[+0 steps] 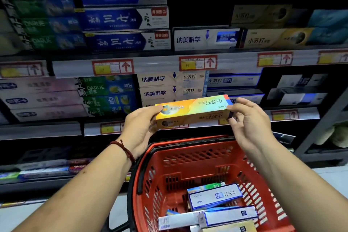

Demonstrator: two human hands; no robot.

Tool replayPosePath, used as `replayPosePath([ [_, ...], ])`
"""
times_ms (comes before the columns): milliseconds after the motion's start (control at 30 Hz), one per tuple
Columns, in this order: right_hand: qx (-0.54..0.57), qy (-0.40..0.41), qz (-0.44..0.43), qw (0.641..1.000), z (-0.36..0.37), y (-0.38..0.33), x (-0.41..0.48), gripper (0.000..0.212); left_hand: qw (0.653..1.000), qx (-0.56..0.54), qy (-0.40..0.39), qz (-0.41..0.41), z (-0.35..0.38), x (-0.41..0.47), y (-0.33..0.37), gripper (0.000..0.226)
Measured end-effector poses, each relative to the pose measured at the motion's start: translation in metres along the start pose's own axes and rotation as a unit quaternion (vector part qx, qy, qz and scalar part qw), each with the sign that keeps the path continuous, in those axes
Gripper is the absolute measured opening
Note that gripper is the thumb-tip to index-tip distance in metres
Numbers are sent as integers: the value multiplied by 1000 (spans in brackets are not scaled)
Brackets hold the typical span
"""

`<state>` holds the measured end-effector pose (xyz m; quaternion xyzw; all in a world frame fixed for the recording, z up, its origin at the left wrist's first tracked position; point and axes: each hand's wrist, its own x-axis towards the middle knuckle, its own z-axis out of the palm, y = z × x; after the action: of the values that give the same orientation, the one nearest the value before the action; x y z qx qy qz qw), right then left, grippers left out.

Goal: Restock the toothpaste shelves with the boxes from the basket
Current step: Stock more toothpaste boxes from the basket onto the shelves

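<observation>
An orange-yellow toothpaste box [194,111] is held level above the red basket [150,158], its print upside down. My left hand [139,126] grips its left end, thumb on top and fingers underneath. My right hand [248,118] pinches its right end with thumb and fingertips. Several blue-and-white toothpaste boxes [214,196] lie in the basket's bottom. Matching yellow boxes [273,38] stand on the upper shelf at the right.
Shelves of toothpaste boxes fill the view: dark blue boxes [124,19] upper middle, green Darlie boxes [107,92] middle left, white boxes [205,38] upper centre. Price-tag rails [156,65] edge each shelf. The right side of the middle shelf [293,90] holds few boxes.
</observation>
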<state>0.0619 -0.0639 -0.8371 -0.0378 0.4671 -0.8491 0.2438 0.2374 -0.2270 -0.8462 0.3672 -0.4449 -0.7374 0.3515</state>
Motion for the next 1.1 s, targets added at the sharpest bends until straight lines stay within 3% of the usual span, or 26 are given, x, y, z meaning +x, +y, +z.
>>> replayPosePath([
  [133,60,-38,41,997,2,6,-1,32,983,49,-131,-118,9,-11,-5,45],
  [233,-40,-82,36,995,6,15,-9,46,961,103,-206,-152,21,-24,-11,53],
  [367,-210,-212,44,954,11,16,-22,40,965,103,-209,-122,33,-30,-17,46],
  [500,-365,-275,-11,889,10,23,-28,51,974,132,-176,-51,32,-27,-24,46],
  [633,-440,-345,-18,829,5,14,-25,57,976,116,-185,-25,30,-29,-24,40],
  [733,-377,-384,69,840,-2,5,-23,64,980,96,-171,-40,27,-27,-22,37],
  [800,-362,-362,77,855,-4,1,-21,59,990,63,-126,-12,24,-20,-19,34],
  [867,-352,-302,60,884,-5,-1,-16,52,998,1,-45,53,19,-11,-15,29],
  [967,-279,-182,67,941,-7,1,-9,45,992,-42,41,114,9,-1,-11,42],
  [1100,-194,-43,67,978,-9,11,-4,47,991,4,45,124,5,0,-17,30],
])
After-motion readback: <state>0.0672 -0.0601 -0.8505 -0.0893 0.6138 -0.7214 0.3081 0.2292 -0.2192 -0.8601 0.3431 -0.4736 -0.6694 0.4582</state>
